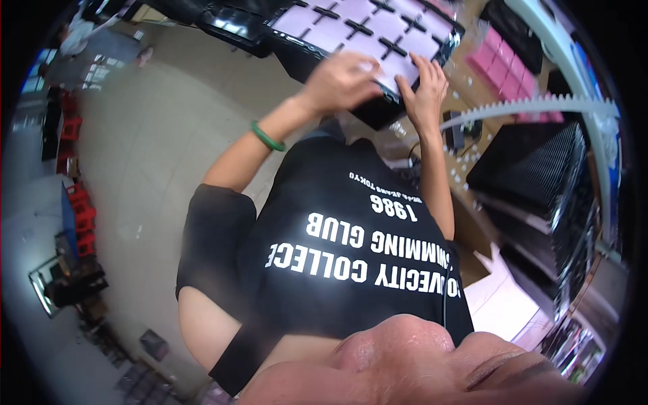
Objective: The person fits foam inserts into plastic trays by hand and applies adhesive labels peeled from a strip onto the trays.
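A black tray (pixel 378 116) at the top of the view holds several pale, pinkish-white flat squares (pixel 368 10) set between short black crosspieces (pixel 392 48). My left hand (pixel 341 82), with a green bangle (pixel 268 136) on its forearm, is curled over the tray's near edge. Its fingers are bent together and slightly blurred, and a small pale spot shows at their tips; I cannot make out what it is. At the tray's near right corner, my right hand (pixel 426 94) has its fingers stretched and apart, the fingertips at the pale surface.
To the right stands a stack of black ridged trays (pixel 530 169). Pink blocks (pixel 503 64) lie beyond a white toothed strip (pixel 526 106). Small white bits are scattered over a brown surface (pixel 466 101). Red stools (pixel 71 128) line the far left of the pale floor (pixel 148 155).
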The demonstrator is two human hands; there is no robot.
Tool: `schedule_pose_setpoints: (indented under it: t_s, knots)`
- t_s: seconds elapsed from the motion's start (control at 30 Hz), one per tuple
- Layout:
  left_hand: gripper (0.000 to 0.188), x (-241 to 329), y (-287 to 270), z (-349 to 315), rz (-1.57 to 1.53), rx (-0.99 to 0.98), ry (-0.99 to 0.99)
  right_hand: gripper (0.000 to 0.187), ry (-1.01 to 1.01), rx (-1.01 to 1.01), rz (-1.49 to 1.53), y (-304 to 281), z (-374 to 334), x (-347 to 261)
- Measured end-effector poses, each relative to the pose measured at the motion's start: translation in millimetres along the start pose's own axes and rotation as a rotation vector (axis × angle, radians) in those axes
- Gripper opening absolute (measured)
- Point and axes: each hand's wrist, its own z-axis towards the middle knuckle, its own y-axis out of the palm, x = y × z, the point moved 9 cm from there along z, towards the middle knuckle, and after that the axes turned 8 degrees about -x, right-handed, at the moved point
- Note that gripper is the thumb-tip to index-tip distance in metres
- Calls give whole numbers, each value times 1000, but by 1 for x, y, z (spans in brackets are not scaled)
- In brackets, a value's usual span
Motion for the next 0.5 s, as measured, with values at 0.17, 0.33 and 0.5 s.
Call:
schedule_pose_setpoints:
  t_s: [0.17,0.33,0.5]
  knots:
    - [23,-111,-41,-29,229,74,-300,73,206,-33,-50,5,-22,13]
    - [17,-147,-36,-36,120,-118,-345,87,254,-49,-66,1,-26,16]
    - [17,-157,-42,-39,122,-255,-464,95,294,-193,-35,-9,-22,30]
